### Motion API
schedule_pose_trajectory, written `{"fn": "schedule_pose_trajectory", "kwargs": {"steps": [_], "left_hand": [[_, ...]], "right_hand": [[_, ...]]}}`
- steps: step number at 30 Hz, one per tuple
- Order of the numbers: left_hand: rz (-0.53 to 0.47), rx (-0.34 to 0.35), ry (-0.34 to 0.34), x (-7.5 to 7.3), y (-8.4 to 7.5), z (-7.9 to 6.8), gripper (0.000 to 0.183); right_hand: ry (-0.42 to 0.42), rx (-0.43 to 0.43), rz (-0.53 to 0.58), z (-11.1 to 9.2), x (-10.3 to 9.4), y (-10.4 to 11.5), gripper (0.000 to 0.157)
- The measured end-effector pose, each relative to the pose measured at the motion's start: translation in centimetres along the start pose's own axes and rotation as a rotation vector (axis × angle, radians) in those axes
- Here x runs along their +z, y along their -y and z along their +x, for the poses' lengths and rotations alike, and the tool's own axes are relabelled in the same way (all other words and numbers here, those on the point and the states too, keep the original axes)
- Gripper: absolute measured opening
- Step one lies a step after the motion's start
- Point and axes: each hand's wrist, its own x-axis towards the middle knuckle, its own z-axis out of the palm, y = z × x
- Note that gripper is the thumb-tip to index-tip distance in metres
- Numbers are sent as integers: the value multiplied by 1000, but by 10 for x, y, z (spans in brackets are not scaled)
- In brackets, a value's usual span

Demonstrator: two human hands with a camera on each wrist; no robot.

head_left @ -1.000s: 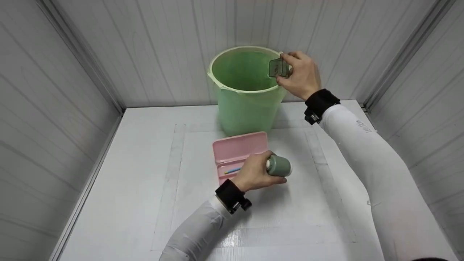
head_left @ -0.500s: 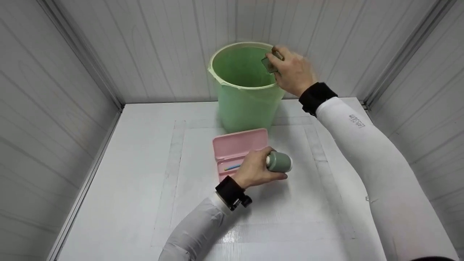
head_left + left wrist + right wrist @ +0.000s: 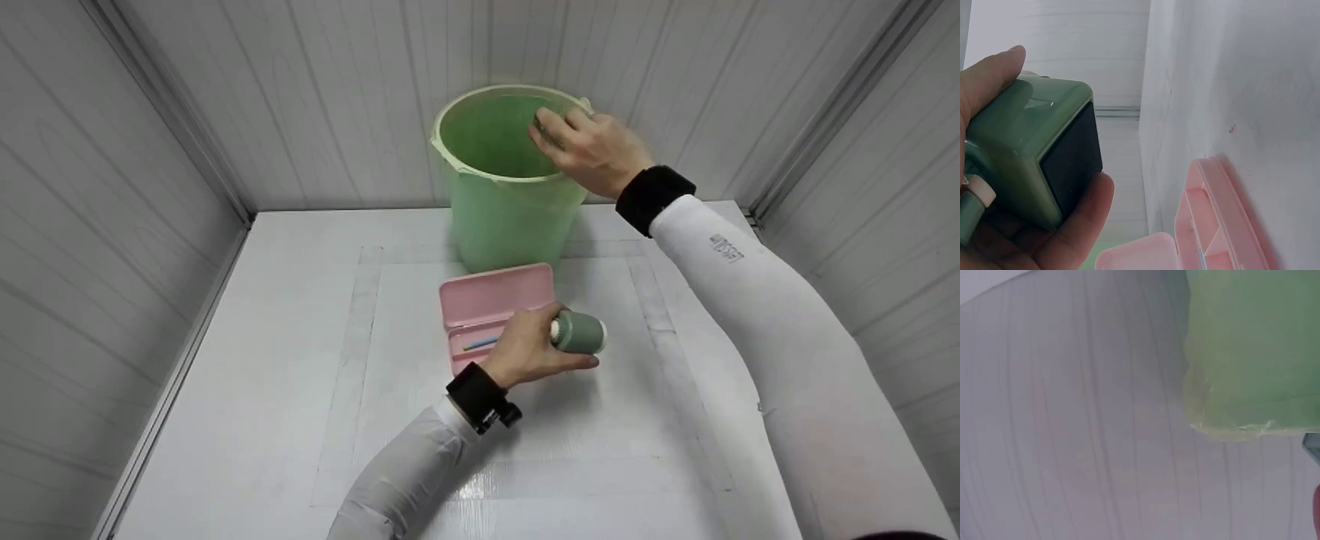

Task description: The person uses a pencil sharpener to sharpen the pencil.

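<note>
My left hand (image 3: 529, 351) grips a green crank pencil sharpener (image 3: 579, 332) above the table. In the left wrist view the sharpener's dark base pad (image 3: 1074, 160) faces outward, and its crank shows beside the palm. Up at the right rim of the pale green bucket (image 3: 517, 225), my right hand (image 3: 592, 150) pinches a small clear shavings drawer over the bucket's mouth. Fingers mostly hide this drawer in the head view; the right wrist view catches a corner of the drawer (image 3: 1312, 446).
A pink pencil case (image 3: 496, 296) lies with its lid raised in front of the bucket, partly behind my left hand. Inside it is a blue pencil (image 3: 480, 343). Ribbed pale walls (image 3: 337, 105) enclose the white table (image 3: 277, 360) at the back and sides.
My right hand has moved left and slightly up over the bucket, turning the shavings drawer downward until the fingers cover it. My left hand keeps the sharpener in nearly the same place.
</note>
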Motion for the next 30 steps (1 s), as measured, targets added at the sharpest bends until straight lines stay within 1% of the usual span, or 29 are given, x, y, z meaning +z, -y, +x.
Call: {"fn": "schedule_pose_trajectory", "kwargs": {"steps": [3, 8, 14, 17, 19, 21, 23, 26, 28, 30], "left_hand": [[2, -6, -1, 0, 1, -1, 64], [0, -21, 14, -2, 2, -3, 65], [1, -20, 11, -6, 4, -3, 67], [-11, -31, 4, -9, 6, -4, 68], [-29, -38, 3, -11, 6, -5, 68], [-50, -45, 5, -12, 7, -6, 67], [-70, -52, 9, -13, 7, -6, 66], [-90, -67, 7, -14, 9, -6, 64], [-112, -77, 2, -15, 10, -7, 62], [-138, -82, -6, -17, 11, -7, 60]], "right_hand": [[-54, -77, -60, 1, 2, 1, 31], [-85, -140, -112, 1, 3, 2, 29], [-78, -160, -134, 4, 1, -1, 28], [-70, -143, -83, 5, 0, 0, 28], [-54, -102, -33, 4, -1, 0, 29], [-21, -24, 49, 1, -4, -1, 30], [32, 90, 165, -2, -9, -4, 32], [111, 274, 353, -12, -20, -10, 45], [140, 380, 464, -20, -27, -14, 55], [148, 455, 534, -29, -35, -17, 59]]}}
